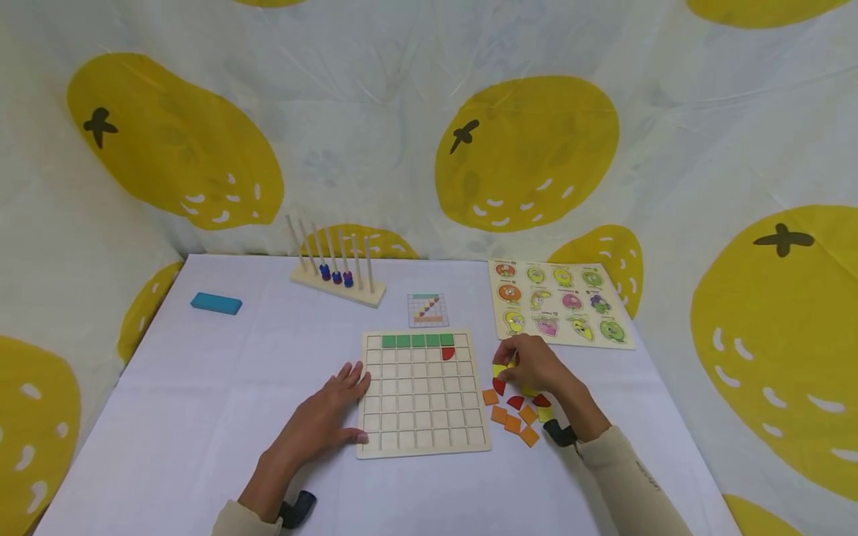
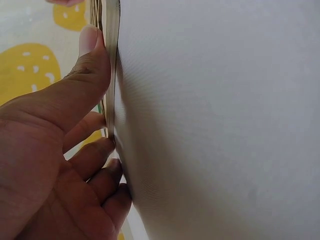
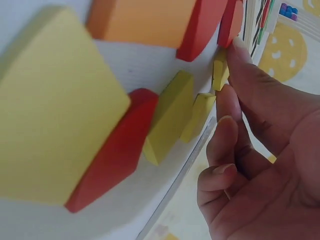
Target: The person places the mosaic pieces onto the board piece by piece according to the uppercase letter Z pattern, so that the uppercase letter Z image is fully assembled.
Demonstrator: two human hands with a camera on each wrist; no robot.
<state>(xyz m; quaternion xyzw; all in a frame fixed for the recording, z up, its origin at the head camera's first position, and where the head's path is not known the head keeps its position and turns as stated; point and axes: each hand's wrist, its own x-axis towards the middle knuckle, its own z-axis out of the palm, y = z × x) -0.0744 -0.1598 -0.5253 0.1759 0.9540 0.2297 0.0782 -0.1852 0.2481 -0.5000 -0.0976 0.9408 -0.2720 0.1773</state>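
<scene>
Your left hand [image 1: 326, 417], fingers spread, touches the left edge of the grid board [image 1: 422, 387]; white tablecloth [image 1: 167, 417] gives room left of those fingers. Your right hand [image 1: 534, 365] bends thumb and forefinger at a yellow tile [image 3: 220, 70], beside a red piece [image 3: 231, 22]; you cannot tell whether they pinch it. Orange tiles [image 1: 512, 423] crowd nearer you than these fingertips; the board's right edge lies to their left, the fruit puzzle [image 1: 556, 301] beyond the knuckles.

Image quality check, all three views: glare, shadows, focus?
Head: soft light, no strong glare on the grid board; left wrist: soft shadow across the white cloth beside the board's edge; right wrist: nearest yellow tile looks out of focus.
</scene>
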